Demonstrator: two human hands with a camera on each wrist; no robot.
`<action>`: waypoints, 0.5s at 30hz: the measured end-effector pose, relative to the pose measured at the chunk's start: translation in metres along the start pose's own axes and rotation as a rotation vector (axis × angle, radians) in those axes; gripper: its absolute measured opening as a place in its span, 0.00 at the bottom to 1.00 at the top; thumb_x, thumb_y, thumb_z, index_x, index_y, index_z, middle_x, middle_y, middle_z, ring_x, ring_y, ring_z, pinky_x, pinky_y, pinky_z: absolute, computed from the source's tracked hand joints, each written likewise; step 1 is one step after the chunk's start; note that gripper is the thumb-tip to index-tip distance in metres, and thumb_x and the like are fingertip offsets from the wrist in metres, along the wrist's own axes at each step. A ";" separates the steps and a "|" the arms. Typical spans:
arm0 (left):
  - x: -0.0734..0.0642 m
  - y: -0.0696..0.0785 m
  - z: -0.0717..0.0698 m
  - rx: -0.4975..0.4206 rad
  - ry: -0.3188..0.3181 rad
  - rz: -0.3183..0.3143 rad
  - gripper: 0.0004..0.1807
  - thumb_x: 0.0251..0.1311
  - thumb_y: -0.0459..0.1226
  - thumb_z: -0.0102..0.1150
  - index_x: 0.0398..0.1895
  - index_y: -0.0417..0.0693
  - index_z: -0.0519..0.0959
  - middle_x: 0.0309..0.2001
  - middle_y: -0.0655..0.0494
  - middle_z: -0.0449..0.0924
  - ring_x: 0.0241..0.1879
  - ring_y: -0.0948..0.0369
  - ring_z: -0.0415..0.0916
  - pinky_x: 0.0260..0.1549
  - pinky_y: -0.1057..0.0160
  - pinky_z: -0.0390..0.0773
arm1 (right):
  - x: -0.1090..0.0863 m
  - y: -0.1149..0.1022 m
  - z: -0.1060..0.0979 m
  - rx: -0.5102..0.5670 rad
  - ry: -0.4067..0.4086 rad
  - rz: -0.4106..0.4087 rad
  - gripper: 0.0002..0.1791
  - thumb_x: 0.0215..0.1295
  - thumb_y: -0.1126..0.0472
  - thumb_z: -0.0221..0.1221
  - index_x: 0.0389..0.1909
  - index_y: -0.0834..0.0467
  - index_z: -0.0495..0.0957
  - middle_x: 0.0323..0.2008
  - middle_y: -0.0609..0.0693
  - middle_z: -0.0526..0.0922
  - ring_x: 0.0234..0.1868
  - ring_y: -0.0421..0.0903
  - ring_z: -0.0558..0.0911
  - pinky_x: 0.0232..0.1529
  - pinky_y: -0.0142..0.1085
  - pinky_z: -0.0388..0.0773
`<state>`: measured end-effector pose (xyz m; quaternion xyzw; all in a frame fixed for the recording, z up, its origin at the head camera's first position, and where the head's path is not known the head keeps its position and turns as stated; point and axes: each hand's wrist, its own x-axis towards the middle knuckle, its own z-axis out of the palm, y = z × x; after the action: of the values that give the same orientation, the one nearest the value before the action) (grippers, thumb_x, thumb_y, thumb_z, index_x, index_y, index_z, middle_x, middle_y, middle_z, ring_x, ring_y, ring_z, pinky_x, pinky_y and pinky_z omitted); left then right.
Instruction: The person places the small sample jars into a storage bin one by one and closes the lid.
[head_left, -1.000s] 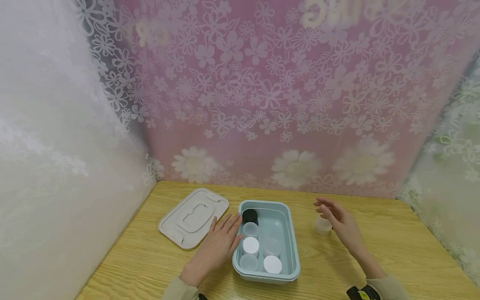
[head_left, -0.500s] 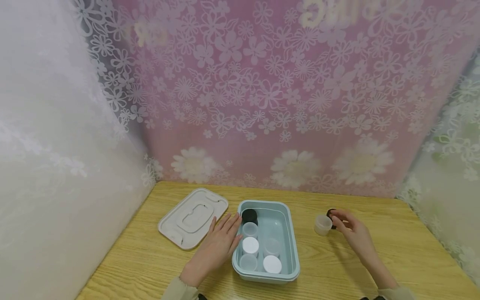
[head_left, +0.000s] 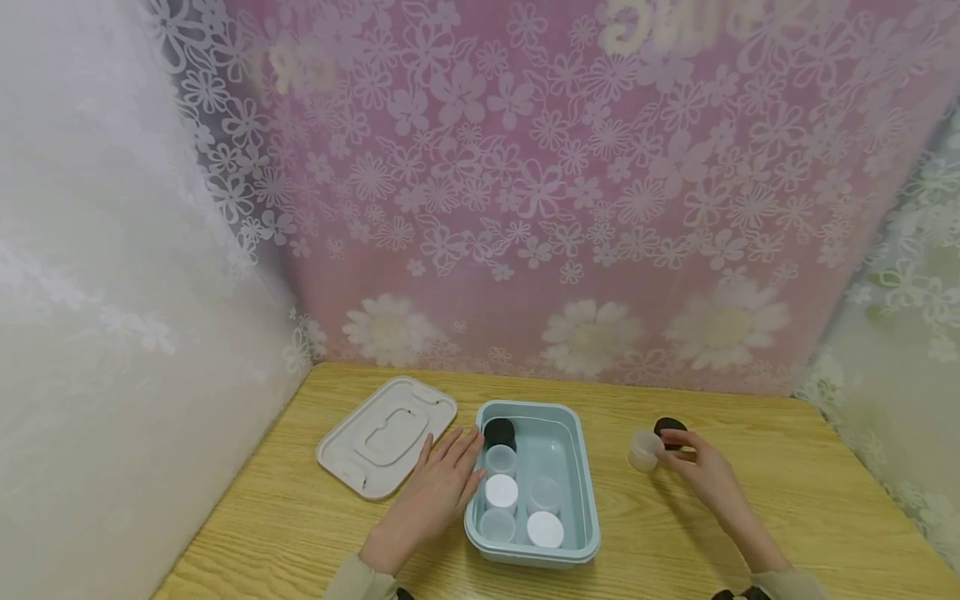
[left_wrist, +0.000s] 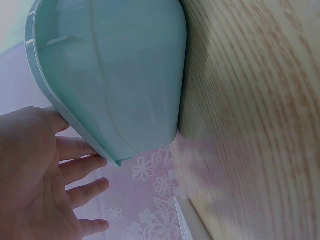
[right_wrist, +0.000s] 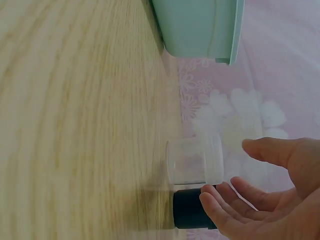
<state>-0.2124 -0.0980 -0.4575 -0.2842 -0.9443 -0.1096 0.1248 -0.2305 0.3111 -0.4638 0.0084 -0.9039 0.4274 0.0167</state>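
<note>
My left hand rests with straight fingers against the left rim of a light blue plastic box. In the left wrist view the fingers touch the rim from outside without curling round it. To the right, my right hand is beside a small translucent jar and a black jar, which stand upright close together. The right wrist view shows the thumb apart from the fingers, with the fingertips overlapping the black jar's top. Whether they touch it, I cannot tell.
Inside the box stand several small jars: a black one, white-lidded ones and translucent ones. A pale grey lid lies flat on the wooden table, left of the box. A pink floral curtain hangs behind.
The right hand first moved from over the translucent jar to the black one. Since then it has shifted slightly toward the person and left, uncovering the black top. The left hand stays put.
</note>
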 end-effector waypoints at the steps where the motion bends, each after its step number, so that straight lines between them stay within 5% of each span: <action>1: 0.000 0.000 0.000 -0.002 0.001 -0.001 0.29 0.79 0.48 0.44 0.77 0.44 0.64 0.76 0.49 0.63 0.75 0.47 0.58 0.71 0.34 0.55 | 0.001 0.000 0.001 0.009 -0.003 -0.004 0.34 0.76 0.51 0.58 0.70 0.70 0.65 0.64 0.71 0.70 0.61 0.68 0.75 0.48 0.50 0.83; 15: 0.001 0.001 0.002 0.022 0.014 -0.001 0.29 0.79 0.48 0.45 0.76 0.44 0.66 0.75 0.49 0.64 0.75 0.47 0.60 0.70 0.34 0.57 | 0.019 -0.008 0.013 -0.040 -0.024 -0.084 0.36 0.68 0.59 0.66 0.69 0.74 0.65 0.63 0.75 0.71 0.58 0.69 0.77 0.46 0.46 0.84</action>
<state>-0.2129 -0.0965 -0.4586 -0.2817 -0.9446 -0.1012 0.1345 -0.2494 0.2959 -0.4651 0.0511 -0.9111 0.4082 0.0237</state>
